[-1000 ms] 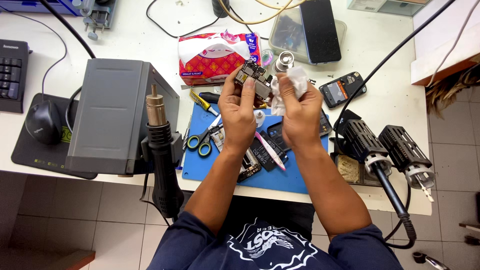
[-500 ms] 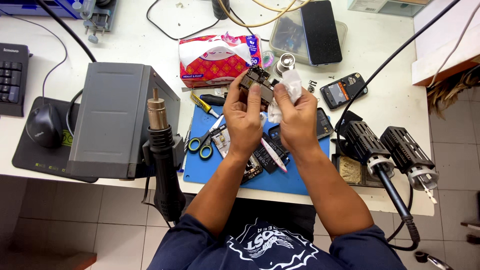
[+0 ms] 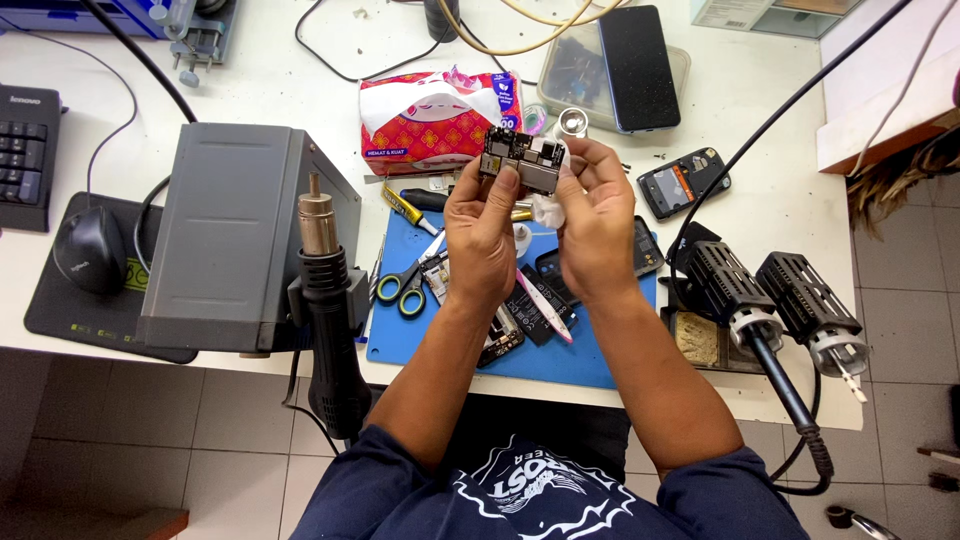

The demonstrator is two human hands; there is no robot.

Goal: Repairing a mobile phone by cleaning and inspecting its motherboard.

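- Two hands are raised together above the blue mat on the white worktop.
- Left hand grips the phone circuit board by its lower edge, thumb on top.
- Right hand holds the board's right end and also a crumpled white tissue.
- Scissors lie on the mat, just left of the left hand; a hot air gun stands further left.

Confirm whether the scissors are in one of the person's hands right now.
No, the green-handled scissors lie on the blue mat, while the left hand and right hand hold a circuit board.
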